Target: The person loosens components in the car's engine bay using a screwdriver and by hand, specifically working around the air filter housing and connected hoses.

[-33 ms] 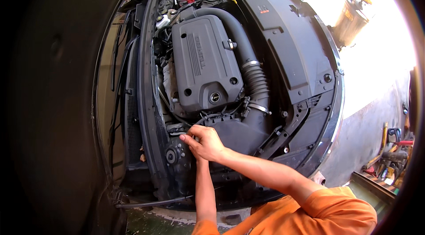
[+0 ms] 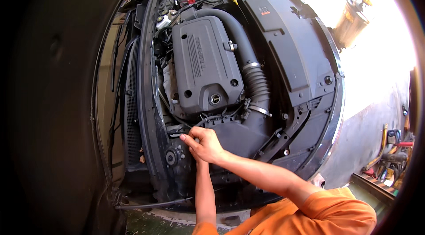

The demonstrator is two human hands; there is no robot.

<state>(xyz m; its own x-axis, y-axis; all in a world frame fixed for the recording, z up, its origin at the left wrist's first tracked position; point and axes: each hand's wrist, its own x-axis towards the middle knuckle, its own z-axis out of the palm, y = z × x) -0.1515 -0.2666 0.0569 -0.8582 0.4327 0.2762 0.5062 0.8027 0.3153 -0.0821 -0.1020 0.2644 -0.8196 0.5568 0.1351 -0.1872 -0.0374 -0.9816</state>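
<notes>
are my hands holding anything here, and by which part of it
I can't tell: the right hand lies over the left hand, hiding any grip, beside the round black mount.

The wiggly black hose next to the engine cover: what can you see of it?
The ribbed hose looks like dark grey rubber or plastic. A silvery upper clamp joins it to a smooth pipe, a silvery lower clamp to the black box. It curves gently, right of the engine cover; nobody is touching it.
</notes>
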